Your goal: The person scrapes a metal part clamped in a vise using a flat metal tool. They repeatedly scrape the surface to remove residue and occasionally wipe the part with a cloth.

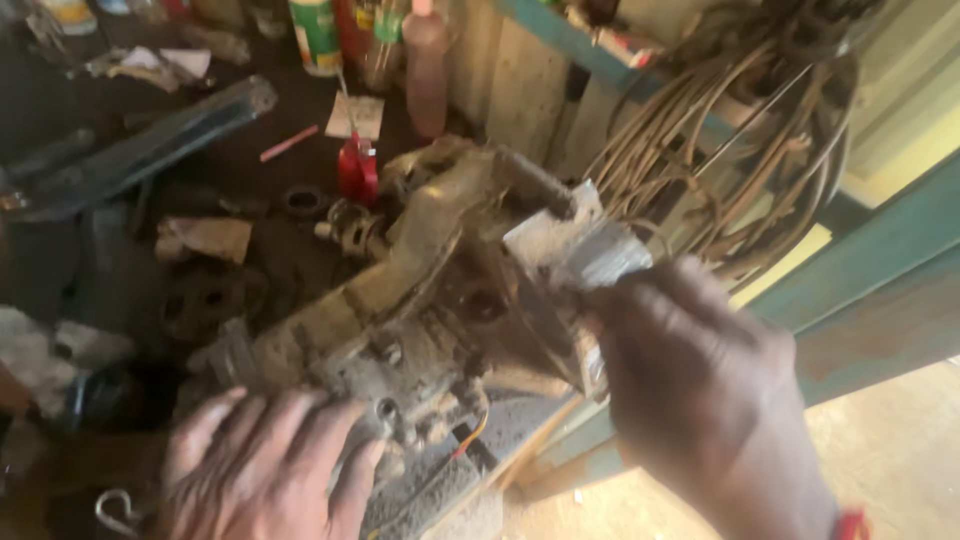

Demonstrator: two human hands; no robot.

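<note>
A dirty, grease-caked metal engine casing [420,290] lies on a cluttered workbench [130,250], its long side running from lower left to upper right. My left hand [265,465] rests flat on its near lower end, fingers spread over the bolts there. My right hand [700,385] grips the casing's right side, fingers closed on a ribbed grey metal part [580,250]. Thin coloured wires [465,445] hang from the casing's underside by the bench edge.
A coil of rusty cables [740,140] hangs at upper right. Bottles [425,65] and a red oil can [357,170] stand at the back. A dark metal bar [140,150], rags and small parts litter the left. Sandy floor [900,460] lies lower right.
</note>
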